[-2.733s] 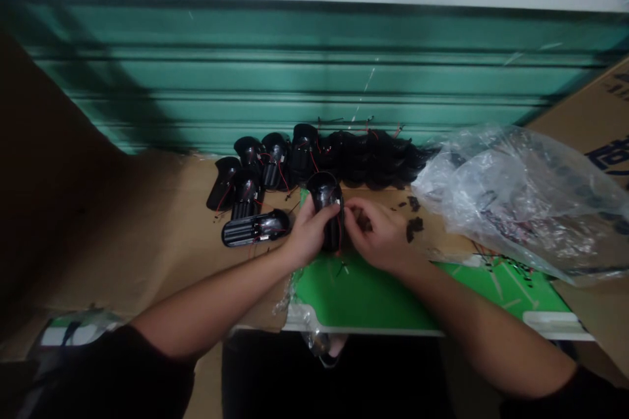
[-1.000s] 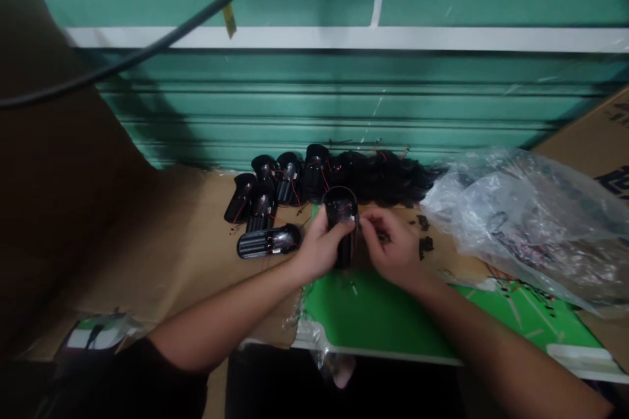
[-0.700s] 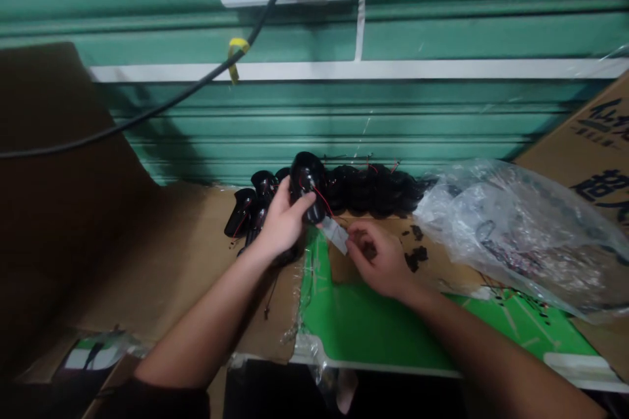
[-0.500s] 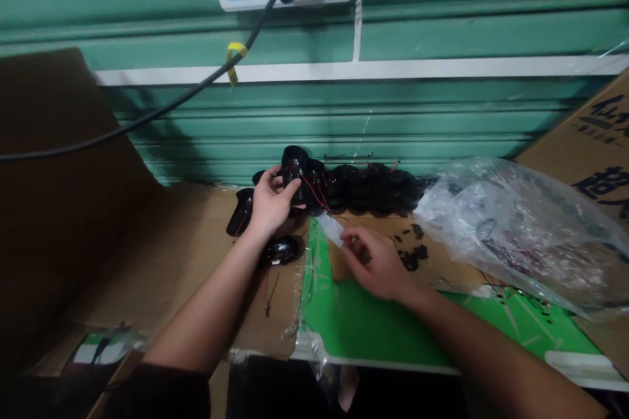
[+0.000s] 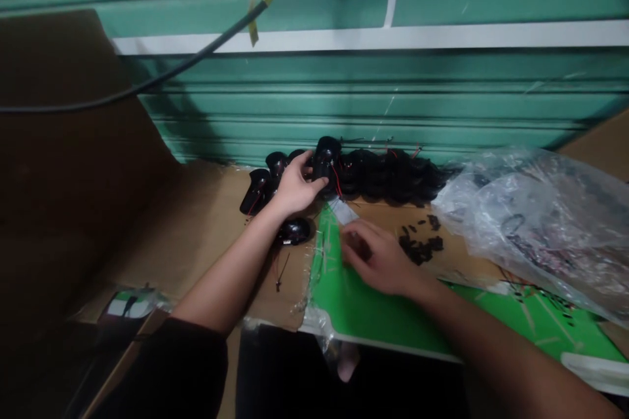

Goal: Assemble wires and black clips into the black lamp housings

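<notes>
My left hand (image 5: 301, 188) is closed round a glossy black plastic shell (image 5: 327, 156) with red wires, thumb across its front. The shell stands upright at the left end of a row of similar black shells (image 5: 388, 175) stacked along the wall. A white slip (image 5: 345, 211) lies just below it, on the corner of the green board (image 5: 383, 308). Beside the slip my right hand (image 5: 376, 255) hovers with curled fingers; what they hold, if anything, is hidden. More black shells (image 5: 256, 190) stand left of my left hand, and a rounded black piece (image 5: 295, 232) lies below its wrist.
Small black bits (image 5: 421, 247) are scattered on cardboard right of my right hand. A clear plastic bag (image 5: 521, 209) with thin wires covers the right side. A dark cable (image 5: 211, 49) hangs across the upper left, near a cardboard panel (image 5: 73, 111).
The view has tilted down and shifted left. My left hand has brought the black shell against the row. My right hand has drawn slightly away from the white slip.
</notes>
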A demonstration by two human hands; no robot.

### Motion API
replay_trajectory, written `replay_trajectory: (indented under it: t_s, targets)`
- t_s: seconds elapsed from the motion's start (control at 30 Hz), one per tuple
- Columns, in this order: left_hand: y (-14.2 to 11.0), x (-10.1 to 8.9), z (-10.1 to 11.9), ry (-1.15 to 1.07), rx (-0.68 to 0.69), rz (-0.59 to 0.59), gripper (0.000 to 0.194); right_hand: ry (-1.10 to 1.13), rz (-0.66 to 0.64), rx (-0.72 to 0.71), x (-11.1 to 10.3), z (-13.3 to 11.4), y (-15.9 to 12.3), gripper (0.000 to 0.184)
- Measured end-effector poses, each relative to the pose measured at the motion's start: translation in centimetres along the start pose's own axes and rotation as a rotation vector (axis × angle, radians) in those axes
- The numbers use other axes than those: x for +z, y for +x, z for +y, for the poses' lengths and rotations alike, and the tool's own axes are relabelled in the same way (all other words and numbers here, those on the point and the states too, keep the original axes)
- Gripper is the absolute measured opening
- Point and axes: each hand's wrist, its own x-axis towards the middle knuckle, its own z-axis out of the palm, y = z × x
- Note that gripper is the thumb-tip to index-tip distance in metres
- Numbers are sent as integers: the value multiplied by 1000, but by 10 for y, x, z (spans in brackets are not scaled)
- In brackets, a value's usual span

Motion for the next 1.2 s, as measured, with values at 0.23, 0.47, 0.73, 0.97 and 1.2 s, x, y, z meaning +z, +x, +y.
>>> replay_trajectory:
  t_s: [0.23,0.47,0.73,0.97,1.2]
  targets:
    - [-2,3,-9,274,236,124,84,-166,-313,-195,17,-21,7,32]
    - [-4,0,-3,345,263,98,76,-298,-405,-149,35,-16,9,44]
    - [-11,-3,-7,302,324,231,55,-41,-141,-176,22,-2,6,22]
    - [-57,13,17,192,571,76,20,-22,128,-176,-11,0,10,29]
    - [-86,42,14,38,183,-312,52,94,310,-140,-37,16,7,28]
